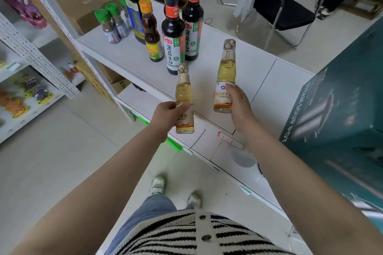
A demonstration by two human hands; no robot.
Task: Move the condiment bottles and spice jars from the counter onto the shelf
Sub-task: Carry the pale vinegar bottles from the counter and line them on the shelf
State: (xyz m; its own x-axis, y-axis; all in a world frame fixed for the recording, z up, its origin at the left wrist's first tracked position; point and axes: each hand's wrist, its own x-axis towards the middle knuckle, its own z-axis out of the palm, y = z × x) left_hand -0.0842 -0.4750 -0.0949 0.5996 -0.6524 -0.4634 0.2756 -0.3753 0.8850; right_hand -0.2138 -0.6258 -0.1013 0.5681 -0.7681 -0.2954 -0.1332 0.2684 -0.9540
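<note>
Head view, task well along by the look of it.

- Standing already on the white shelf (pixel 132 56), upper centre of frame: two tall dark soy-sauce bottles (pixel 173 33), one amber oil bottle with yellow cap (pixel 150 33), one dark bottle with blue label (pixel 134 6), two green-capped spice jars (pixel 113 25) holding greyish powder.
- Being carried, centre of frame, over the shelf's front edge: two pale vinegar bottles. Left vinegar bottle (pixel 184 99) tilting slightly, filled with light yellow liquid, caps sealed. Right vinegar bottle (pixel 224 80) likewise, upright.
- Left hand (pixel 169 113) gripping its bottle at mid-body, fingers curled round. Right hand (pixel 238 105) wrapping the lower body of its bottle.
- Remaining: setting both down beside the soy bottles. Bench not showing in frame; further stock there cannot be told.
- Teal soup pot box (pixel 339 109), right of frame, sitting on the same shelf.
</note>
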